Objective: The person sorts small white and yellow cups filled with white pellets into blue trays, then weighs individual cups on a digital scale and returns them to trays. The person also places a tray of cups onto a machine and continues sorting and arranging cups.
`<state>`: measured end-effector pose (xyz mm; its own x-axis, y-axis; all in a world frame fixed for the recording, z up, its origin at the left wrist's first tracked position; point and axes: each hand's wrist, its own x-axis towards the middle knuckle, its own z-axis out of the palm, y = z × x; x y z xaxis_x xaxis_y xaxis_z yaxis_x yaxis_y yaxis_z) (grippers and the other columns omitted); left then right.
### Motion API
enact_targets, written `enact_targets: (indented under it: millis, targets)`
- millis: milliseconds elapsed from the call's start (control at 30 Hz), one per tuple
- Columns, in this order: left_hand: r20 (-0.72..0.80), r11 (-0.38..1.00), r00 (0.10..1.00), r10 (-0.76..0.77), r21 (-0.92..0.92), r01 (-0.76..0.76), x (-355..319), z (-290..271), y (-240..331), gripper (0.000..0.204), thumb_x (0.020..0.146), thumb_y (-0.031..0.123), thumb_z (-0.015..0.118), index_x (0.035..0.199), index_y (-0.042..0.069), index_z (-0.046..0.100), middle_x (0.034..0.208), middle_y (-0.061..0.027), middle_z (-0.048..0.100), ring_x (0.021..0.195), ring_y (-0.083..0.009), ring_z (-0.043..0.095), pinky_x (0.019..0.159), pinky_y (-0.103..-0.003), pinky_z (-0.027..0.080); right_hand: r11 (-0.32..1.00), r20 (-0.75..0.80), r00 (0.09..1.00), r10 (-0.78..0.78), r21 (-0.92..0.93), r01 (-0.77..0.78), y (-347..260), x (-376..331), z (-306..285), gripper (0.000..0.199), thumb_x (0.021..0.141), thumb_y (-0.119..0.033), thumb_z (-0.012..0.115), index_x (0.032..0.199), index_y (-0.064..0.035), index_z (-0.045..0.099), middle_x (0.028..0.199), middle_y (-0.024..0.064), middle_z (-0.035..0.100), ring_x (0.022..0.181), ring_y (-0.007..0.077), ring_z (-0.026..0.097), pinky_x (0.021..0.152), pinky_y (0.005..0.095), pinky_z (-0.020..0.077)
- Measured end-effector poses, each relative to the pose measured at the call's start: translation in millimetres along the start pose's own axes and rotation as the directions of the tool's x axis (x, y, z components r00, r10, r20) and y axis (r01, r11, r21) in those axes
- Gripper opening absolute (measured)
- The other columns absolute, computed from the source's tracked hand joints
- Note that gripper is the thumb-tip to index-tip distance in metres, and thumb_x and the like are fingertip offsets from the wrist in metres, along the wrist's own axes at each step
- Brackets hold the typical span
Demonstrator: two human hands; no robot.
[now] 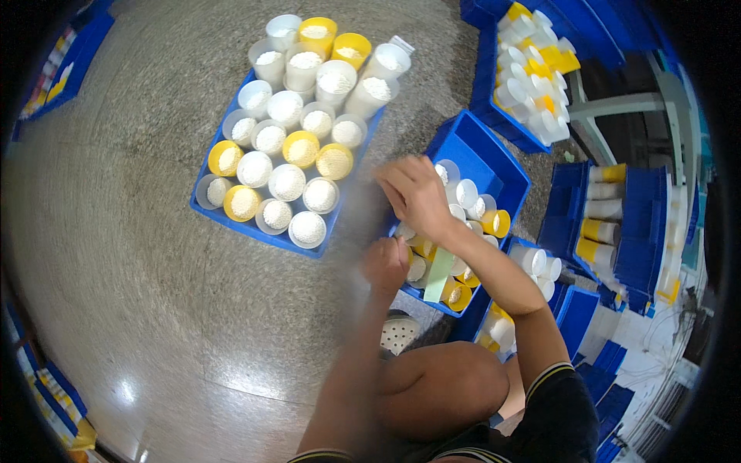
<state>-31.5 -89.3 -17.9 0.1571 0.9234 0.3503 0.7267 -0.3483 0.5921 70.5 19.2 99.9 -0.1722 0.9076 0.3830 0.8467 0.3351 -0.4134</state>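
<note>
A: Fingers first?

B: Right hand [421, 197]: fingers bent, slightly parted, over the left side of the right crate [475, 150]. Left hand [386, 266]: blurred, fingers bunched, nearer the wearer at that same side. Cannot tell whether either hand grips or touches anything.

A: Position of the cups [496, 224]?

B: One lot stands in the right crate, beside and beneath the hands, partly hidden by hands and forearm; full count not possible there. Another lot fills the left crate [258, 229].

A: Counts?

B: Two hands. Left crate: about twenty-four cup mouths, six yellow, the remainder translucent white. One pale green strip [438, 275] over the right crate's cups.

A: Materials?

B: Crates blue, rectangular, plastic-looking. Cups round-mouthed; contents white, granular [307, 230]. Floor [139, 231] grey, mottled, glossy in patches.
</note>
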Motion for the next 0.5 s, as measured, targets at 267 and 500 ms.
enact_targets:
  millis: [267, 500]
  targets:
    - [-0.007, 0.991, 0.998, 0.065, 0.117, -0.063, 4.9, -6.6, -2.7, 0.028, 0.094, 0.021, 0.064, 0.070, 0.011, 0.055, 0.064, -0.0089, 0.055, 0.057, -0.0273, 0.057, 0.050, -0.041, 0.044, 0.954, -0.010, 0.956, 0.293, -0.060, -0.293, 6.0, -131.1, -41.0, 0.019, 0.082, -0.001, 0.071, 0.101, -0.0054, 0.072, 0.089, 0.0083, 0.068, 0.082, 0.0265, 0.062, 0.073, 0.0371, 0.0445]
    - [-0.013, 1.000, 1.000, -0.007, 0.008, 0.007, 4.0, -4.0, -1.1, 0.034, 0.099, 0.019, 0.056, 0.068, 0.004, 0.055, 0.065, -0.0159, 0.057, 0.060, -0.0367, 0.057, 0.054, -0.049, 0.043, 0.901, -0.042, 0.905, 0.424, -0.085, -0.426, 0.1, -201.2, -54.3, 0.029, 0.074, 0.001, 0.071, 0.102, -0.0045, 0.070, 0.090, 0.0095, 0.066, 0.085, 0.0286, 0.061, 0.075, 0.0399, 0.0448]
